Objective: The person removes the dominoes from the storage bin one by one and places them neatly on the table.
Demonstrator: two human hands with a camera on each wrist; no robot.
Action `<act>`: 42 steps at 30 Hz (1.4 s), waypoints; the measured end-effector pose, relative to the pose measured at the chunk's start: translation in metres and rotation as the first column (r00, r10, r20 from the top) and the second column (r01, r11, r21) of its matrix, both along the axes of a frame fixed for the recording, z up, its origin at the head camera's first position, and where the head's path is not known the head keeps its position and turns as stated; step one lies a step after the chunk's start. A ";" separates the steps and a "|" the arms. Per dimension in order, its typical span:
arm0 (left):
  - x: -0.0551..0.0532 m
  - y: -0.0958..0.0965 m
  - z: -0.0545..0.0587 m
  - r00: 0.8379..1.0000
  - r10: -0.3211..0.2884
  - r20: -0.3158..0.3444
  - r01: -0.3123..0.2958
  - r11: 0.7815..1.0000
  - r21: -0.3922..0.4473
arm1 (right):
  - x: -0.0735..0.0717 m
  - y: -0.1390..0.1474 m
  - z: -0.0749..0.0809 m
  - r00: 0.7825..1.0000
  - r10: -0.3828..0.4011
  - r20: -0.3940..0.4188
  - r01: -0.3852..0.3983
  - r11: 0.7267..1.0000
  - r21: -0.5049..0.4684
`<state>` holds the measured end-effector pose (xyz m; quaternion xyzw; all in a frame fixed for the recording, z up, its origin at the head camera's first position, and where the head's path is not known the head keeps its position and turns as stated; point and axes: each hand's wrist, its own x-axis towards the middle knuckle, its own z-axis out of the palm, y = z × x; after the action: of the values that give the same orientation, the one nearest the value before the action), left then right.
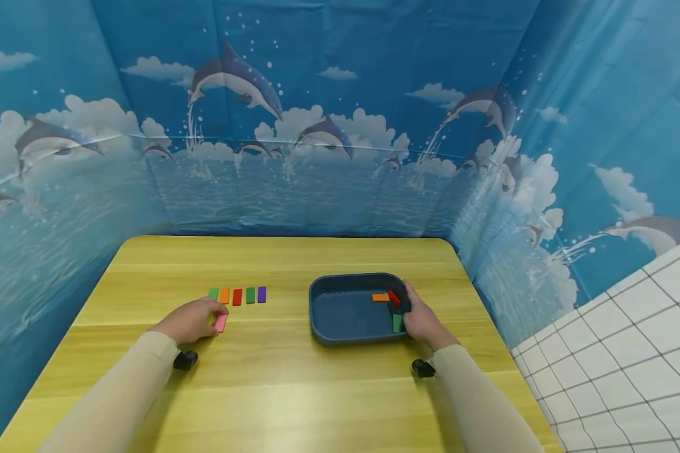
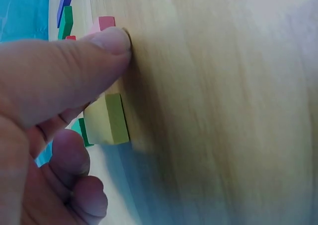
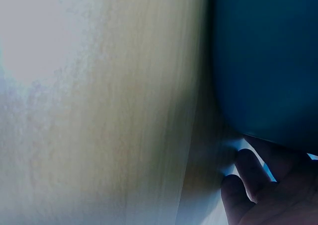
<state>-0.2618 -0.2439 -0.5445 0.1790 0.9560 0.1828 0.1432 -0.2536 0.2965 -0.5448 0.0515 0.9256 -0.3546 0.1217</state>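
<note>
On the left of the table, my left hand [image 1: 191, 319] pinches a small flat pink block [image 1: 221, 323] between thumb and fingers. The thumb covers much of the pink block [image 2: 106, 22] in the left wrist view. Beside it stands a yellow block [image 2: 117, 118], mostly hidden by the hand from above. My right hand [image 1: 426, 319] grips the right end of a dark blue plastic basin [image 1: 311, 314]. Inside that end lie an orange block [image 1: 380, 297], a red block [image 1: 393, 298], a green block [image 1: 397, 323] and a dark one. In the right wrist view, fingers [image 3: 246, 168] curl by the basin's outer wall.
Behind the left hand, a row holds a light green block [image 1: 213, 293], an orange block [image 1: 223, 295], a red block [image 1: 237, 297], a green block [image 1: 250, 295] and a purple block [image 1: 262, 294]. A dolphin-print curtain [image 1: 317, 189] borders the wooden table [image 1: 283, 390].
</note>
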 end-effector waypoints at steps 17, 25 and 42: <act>-0.004 0.006 0.001 1.000 -0.002 -0.005 0.002 1.000 0.005 | 0.002 0.006 0.001 1.000 -0.012 0.001 0.012 1.000 -0.022; -0.004 0.004 -0.001 0.999 0.029 0.016 -0.029 1.000 0.000 | 0.003 0.005 0.000 1.000 -0.002 -0.011 0.002 1.000 -0.011; 0.001 0.030 0.038 0.998 -0.021 -0.062 0.025 0.998 0.057 | 0.001 0.002 0.001 1.000 -0.007 0.002 0.007 1.000 -0.017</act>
<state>-0.2607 -0.2137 -0.5068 0.1996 0.9522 0.2029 0.1106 -0.2526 0.2988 -0.5436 0.0538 0.9224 -0.3627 0.1216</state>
